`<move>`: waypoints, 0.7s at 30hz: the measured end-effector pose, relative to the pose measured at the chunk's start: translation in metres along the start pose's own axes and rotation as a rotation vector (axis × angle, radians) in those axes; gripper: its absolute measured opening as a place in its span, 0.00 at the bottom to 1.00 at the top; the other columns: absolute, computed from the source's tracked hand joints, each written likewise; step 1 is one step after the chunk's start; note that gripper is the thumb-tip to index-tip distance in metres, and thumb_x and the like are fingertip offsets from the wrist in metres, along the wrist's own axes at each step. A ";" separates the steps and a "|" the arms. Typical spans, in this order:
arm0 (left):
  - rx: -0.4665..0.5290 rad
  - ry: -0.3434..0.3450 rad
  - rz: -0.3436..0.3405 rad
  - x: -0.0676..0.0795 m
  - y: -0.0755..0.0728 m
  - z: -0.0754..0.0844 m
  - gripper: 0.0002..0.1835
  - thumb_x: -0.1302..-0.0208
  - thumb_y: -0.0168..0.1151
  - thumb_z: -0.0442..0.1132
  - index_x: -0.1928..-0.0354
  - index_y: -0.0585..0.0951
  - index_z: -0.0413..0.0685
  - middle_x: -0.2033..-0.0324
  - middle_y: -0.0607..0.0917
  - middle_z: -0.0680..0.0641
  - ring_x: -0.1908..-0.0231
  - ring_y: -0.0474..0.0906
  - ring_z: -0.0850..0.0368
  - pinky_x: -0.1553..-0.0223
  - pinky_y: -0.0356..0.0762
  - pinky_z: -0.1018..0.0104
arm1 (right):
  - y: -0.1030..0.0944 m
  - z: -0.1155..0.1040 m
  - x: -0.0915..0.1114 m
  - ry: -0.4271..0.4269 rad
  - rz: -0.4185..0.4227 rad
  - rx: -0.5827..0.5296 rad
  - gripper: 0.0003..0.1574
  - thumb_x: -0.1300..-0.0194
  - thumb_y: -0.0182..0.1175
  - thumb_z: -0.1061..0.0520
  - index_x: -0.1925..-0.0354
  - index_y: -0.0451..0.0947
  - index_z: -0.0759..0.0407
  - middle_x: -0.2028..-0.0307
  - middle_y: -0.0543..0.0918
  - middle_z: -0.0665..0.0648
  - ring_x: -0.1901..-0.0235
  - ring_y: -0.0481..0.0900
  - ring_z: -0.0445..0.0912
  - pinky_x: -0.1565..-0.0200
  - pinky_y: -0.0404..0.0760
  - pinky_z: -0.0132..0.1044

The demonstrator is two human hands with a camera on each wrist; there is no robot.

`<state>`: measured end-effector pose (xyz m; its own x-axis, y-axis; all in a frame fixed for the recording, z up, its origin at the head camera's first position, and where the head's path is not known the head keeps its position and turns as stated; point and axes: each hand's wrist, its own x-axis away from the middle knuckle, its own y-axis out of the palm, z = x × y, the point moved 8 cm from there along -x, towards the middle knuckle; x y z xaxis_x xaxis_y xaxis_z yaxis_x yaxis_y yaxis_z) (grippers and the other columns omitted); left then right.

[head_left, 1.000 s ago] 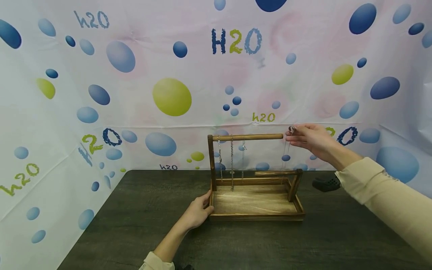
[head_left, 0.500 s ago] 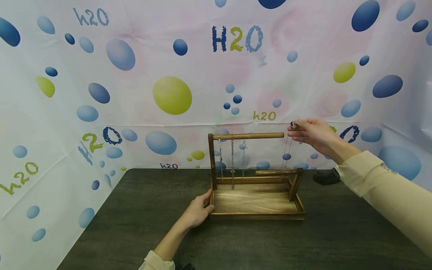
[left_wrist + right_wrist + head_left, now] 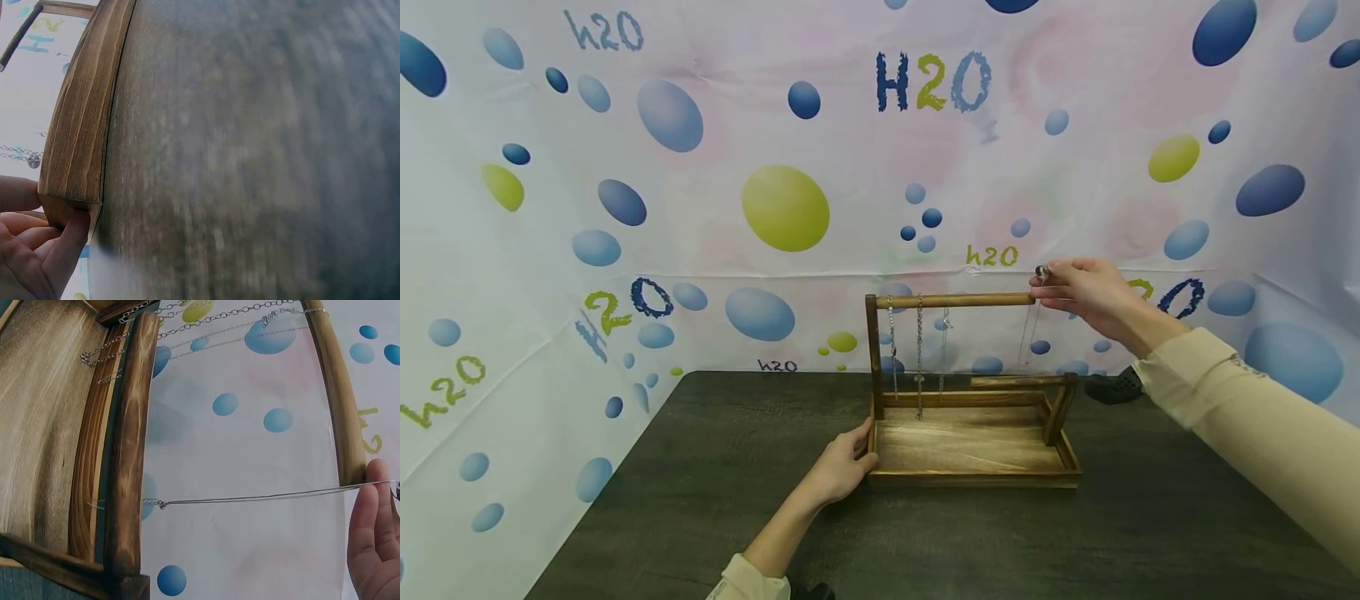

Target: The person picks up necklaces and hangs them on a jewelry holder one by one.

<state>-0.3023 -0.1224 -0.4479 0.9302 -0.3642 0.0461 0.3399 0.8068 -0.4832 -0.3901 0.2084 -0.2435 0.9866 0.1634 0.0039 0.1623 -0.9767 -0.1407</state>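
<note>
A wooden jewelry stand with a tray base is on the dark table. My left hand grips the tray's left end, thumb and fingers around its corner in the left wrist view. At the upper rod's free right end, my right hand pinches a thin silver necklace with a small dark pendant at the fingertips. The chain hangs down from the fingers and crosses the rod's tip in the right wrist view. Three other chains hang from the rod's left half.
A shorter, lower rod on a right-hand post juts left over the tray. A black clog-like shoe lies behind my right forearm. A backdrop printed with bubbles stands behind the table.
My right hand has risen a little, then moved left with the necklace, to the upper rod's free end. The left hand stays on the tray. The head view has shifted slightly.
</note>
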 end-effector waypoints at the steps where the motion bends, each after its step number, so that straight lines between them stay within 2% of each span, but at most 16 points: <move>1: 0.000 0.002 -0.001 0.000 0.000 0.000 0.34 0.27 0.54 0.28 0.24 0.53 0.29 0.29 0.61 0.26 0.32 0.63 0.32 0.38 0.70 0.44 | 0.001 0.000 0.000 0.000 0.000 -0.001 0.25 0.19 0.44 0.50 0.40 0.66 0.70 0.61 0.85 0.46 0.58 0.85 0.37 0.51 0.83 0.32; 21: 0.003 0.013 0.004 0.001 -0.002 0.000 0.34 0.27 0.54 0.28 0.24 0.53 0.29 0.30 0.62 0.26 0.32 0.64 0.31 0.39 0.72 0.44 | 0.035 -0.008 -0.002 0.007 -0.017 -0.015 0.28 0.19 0.45 0.52 0.35 0.64 0.74 0.58 0.85 0.49 0.57 0.86 0.39 0.51 0.83 0.32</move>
<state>-0.3022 -0.1242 -0.4469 0.9297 -0.3670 0.0327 0.3365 0.8097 -0.4807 -0.3859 0.1731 -0.2408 0.9838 0.1788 0.0132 0.1790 -0.9758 -0.1260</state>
